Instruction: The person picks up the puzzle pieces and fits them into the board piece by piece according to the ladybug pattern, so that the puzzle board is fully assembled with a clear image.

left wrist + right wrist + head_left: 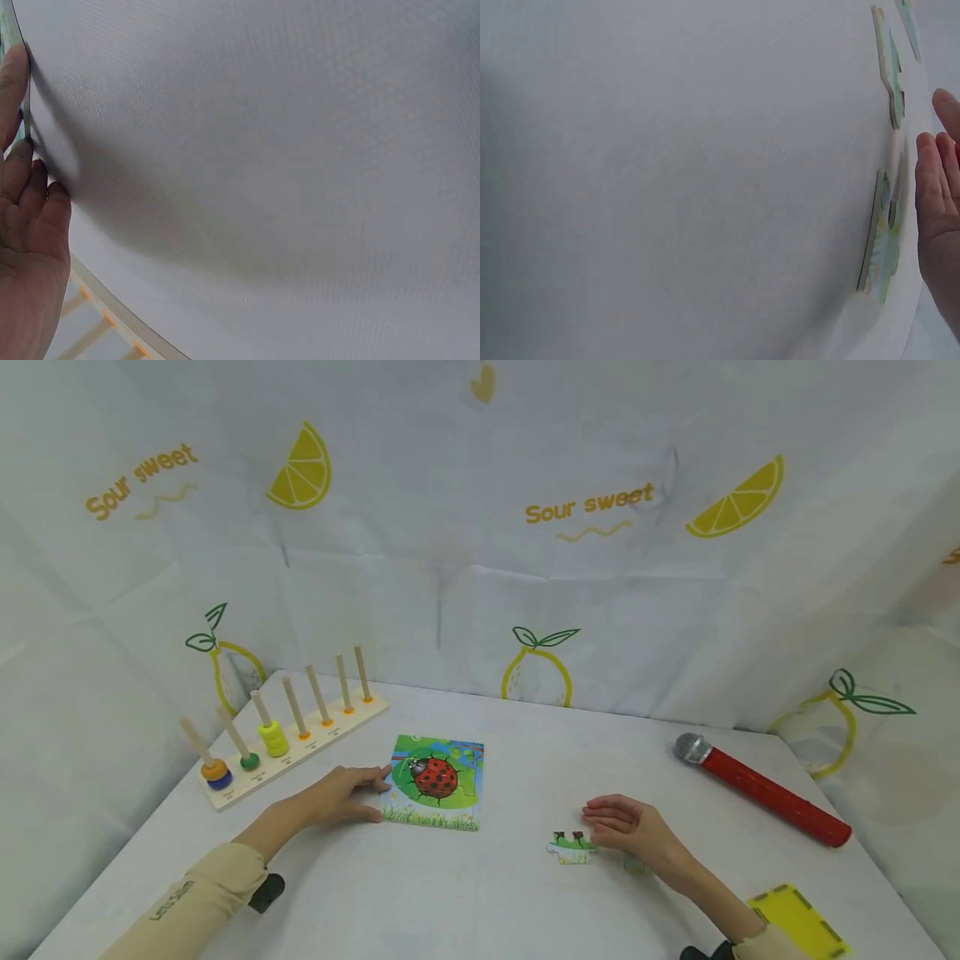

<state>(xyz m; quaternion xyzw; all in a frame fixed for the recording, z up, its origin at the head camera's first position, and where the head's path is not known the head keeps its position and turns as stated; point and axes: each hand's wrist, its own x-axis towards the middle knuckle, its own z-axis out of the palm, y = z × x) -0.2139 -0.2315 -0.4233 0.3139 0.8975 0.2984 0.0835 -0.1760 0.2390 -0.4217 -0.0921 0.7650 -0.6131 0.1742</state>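
A square ladybug puzzle (433, 783) lies flat on the white table in the head view. My left hand (337, 797) touches its left edge, thumb near the lower corner and fingers farther up. In the left wrist view, the fingers of the left hand (30, 217) meet the thin edge at far left. Over on the right, my right hand (637, 833) hovers beside a loose puzzle piece (572, 850) with green and flowery print, fingers slightly bent and holding nothing. Another puzzle piece (880, 244) lies near that hand, mostly hidden behind it in the head view.
A wooden peg board (292, 747) with coloured beads on some pegs stands at back left. To the right lie a red toy microphone (772, 797) and a yellow board (801, 920), partly behind the right forearm. A lemon-printed white cloth (450, 568) hangs behind the table.
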